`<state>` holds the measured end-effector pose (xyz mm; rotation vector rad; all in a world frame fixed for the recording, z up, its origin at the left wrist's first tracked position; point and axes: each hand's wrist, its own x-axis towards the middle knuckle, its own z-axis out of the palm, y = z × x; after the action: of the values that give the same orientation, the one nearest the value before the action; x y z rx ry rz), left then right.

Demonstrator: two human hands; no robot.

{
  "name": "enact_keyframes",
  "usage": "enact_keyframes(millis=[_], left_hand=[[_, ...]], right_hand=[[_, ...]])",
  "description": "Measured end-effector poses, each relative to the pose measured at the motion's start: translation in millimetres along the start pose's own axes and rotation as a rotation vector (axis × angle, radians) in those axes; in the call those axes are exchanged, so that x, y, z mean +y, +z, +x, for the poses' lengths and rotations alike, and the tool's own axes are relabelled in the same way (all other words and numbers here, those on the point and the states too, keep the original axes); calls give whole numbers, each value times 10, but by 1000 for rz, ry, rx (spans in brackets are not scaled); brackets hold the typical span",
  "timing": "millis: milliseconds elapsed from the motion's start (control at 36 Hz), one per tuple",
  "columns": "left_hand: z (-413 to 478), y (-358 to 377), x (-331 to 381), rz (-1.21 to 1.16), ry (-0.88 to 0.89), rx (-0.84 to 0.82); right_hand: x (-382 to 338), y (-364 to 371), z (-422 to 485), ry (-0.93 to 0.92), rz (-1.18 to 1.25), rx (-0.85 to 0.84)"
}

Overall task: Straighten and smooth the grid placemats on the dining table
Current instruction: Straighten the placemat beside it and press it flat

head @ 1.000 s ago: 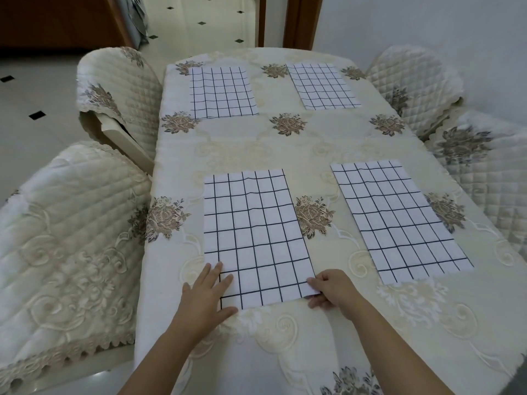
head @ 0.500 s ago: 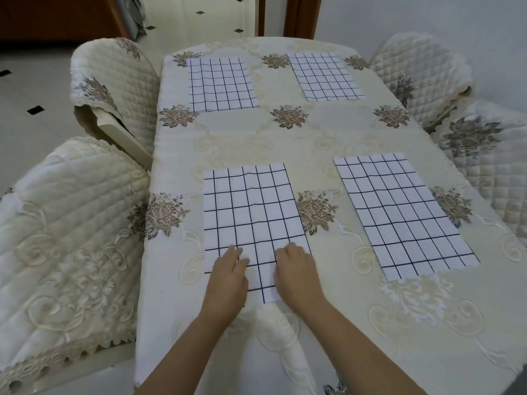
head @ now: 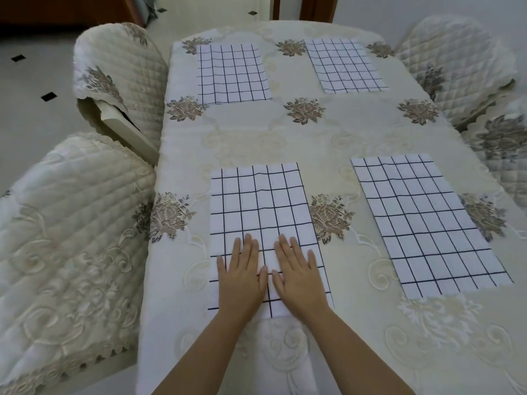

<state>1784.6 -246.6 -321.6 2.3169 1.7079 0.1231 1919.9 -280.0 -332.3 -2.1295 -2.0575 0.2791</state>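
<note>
Worktop: long dining worktop (head: pixel 256 138) under a cream floral-embroidered tablecloth. It carries four mats, two near and two far.
Chairs: cream quilted chair covers (head: pixel 71 223) flank both long sides. Each mat sits in front of a seat, so they read as place settings.
Near-right mat: near-right white rectangular fabric placemat with dark grid lines (head: pixel 427 223), well apart from both hands and untouched. It looks slanted against its neighbour, though the wide lens may add some of that.
Far mats: far-left grid placemat (head: pixel 232 74) and far-right grid placemat (head: pixel 343 65) look flat, probably beyond easy reach from here.
Near-left mat: near-left white grid fabric placemat (head: pixel 256 201) lies directly under both hands, long side running away from the person.
Hands: left hand (head: pixel 242 276) and right hand (head: pixel 299 276) lie palm-down side by side on the mat's near half, thumbs almost touching. Judgement: flat palms spread the pressure so the cloth smooths instead of bunching.
Fingers: fingers (head: pixel 247 246) are straight, slightly spread and grip nothing. Tips point at the far edge, and the mat extends well past them and out to either side.
Crease: faint crease (head: pixel 257 192) kinks the grid lines up the mat's middle, ahead of the fingertips. Likely the next bit to press out.
</note>
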Motion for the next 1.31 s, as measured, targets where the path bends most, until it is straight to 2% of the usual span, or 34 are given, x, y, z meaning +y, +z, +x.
enact_keyframes(millis=[83,167,361,417,472,556,611,722,972,1111,1222,1306], left_hand=[[80,-61,-110,31,-80,-36],[205,-74,-283,51,-135,-5],[477,-176,-330,7,-146,15],[583,-218,-184,13,-81,41],[703,-208,-20,4,12,34],[817,-142,112,35,69,-79],[854,-88,65,38,54,-99],[957,-64,-111,54,42,-11],[1216,-186,-395,50,-100,-64],[1197,-214,-485,23,-170,-44],[1081,-256,-564,40,-174,-95],[946,-313,-611,58,-170,-147]], right_hand=[[208,-56,85,58,-1,19],[436,-101,177,102,-25,33],[433,-232,505,238,-52,49],[278,-262,669,218,-58,64],[73,-298,813,114,-68,38],[-94,-189,905,-71,-45,-62],[-56,-119,927,-58,-43,-86],[122,-123,1017,-66,-78,-89],[378,-266,1349,29,-63,-228],[484,-371,1311,75,-23,-243],[592,-428,1154,105,24,-287],[670,-448,932,127,97,-255]])
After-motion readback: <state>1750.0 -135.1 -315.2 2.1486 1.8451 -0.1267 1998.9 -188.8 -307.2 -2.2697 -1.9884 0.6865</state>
